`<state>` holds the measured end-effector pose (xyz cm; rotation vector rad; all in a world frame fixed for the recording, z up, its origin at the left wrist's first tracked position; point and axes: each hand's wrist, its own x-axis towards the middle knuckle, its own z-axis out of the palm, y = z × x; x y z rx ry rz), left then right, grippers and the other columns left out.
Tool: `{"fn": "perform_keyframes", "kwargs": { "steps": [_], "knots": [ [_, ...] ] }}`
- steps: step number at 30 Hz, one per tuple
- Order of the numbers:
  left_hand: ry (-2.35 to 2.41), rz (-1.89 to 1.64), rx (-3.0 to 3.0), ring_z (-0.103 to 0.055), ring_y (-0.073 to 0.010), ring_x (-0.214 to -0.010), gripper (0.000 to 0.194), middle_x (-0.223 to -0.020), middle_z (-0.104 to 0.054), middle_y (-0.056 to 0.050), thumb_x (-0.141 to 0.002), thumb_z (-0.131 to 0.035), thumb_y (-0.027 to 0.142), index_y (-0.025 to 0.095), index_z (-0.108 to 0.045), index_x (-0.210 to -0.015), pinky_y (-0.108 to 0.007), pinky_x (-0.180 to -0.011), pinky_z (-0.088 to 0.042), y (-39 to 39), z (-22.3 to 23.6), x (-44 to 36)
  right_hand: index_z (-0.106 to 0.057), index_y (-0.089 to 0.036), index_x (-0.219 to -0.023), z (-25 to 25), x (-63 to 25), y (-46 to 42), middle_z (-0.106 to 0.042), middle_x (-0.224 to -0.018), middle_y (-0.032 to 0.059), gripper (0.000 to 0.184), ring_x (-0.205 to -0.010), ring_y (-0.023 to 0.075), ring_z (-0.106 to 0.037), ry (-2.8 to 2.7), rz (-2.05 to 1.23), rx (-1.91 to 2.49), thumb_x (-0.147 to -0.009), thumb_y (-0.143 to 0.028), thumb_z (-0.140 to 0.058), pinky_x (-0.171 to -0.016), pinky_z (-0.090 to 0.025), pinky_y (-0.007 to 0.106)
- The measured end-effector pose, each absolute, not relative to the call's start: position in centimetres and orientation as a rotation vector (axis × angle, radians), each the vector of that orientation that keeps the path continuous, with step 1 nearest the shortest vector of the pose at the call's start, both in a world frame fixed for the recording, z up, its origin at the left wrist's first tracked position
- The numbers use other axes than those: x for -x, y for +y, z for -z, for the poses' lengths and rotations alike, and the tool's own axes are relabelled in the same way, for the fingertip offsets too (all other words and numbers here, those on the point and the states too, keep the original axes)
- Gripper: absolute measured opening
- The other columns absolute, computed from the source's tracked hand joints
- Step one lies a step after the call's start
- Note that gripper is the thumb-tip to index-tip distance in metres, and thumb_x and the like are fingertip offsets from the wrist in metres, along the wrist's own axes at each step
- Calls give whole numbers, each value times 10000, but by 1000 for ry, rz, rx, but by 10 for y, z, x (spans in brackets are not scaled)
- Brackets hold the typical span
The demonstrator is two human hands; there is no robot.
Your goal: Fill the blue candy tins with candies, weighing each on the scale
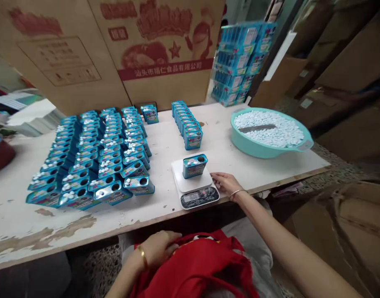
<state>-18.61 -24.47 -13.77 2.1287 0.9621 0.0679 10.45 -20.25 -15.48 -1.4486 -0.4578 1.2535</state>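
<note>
— Open, that's how my right hand looks from here. It lies flat on the table, and the fingers stop just beside the scale.

— And your left hand?

— Down low, off the table. It sits on a red cloth with the fingers bent. I cannot tell if it is holding the cloth or just resting there.

— What is on the scale?

— One blue tin. It stands up on the white top, and it is the tin nearest to my right hand.

— Where are the other tins?

— Lots of tins sit in rows on the table, to the left of the scale. Many have white candies on top, by their round holes. One short row stands behind the scale.

— Anything else close by?

— Yes, a green tub full of white candies, on the right side of the table. Big brown boxes stand behind the table.
</note>
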Motion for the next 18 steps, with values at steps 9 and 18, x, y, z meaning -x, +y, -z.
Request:
{"fn": "perform_keyframes", "kwargs": {
  "steps": [9,18],
  "knots": [
    [1145,-1115,-1957,-519,-214,-1146,586,-1242,-504,-120,-794,-629,357,205,-382,-1303,-347,-902,-479,-171,104,136,-633,-142,-734,143,-65,-201,-494,-531,-50,331,-394,27,-348,-204,-1213,1209,-543,-360,-793,-321,-177,150],
    [986,-883,-1905,-598,-167,-881,312,-941,-627,-31,-775,-641,295,178,-533,-1044,-292,-807,-478,-116,106,94,-616,-149,-816,86,-38,-201,-550,-646,11,231,-482,63,-465,54,-1532,851,-856,-369,-555,-366,-351,149]
  ]
}}
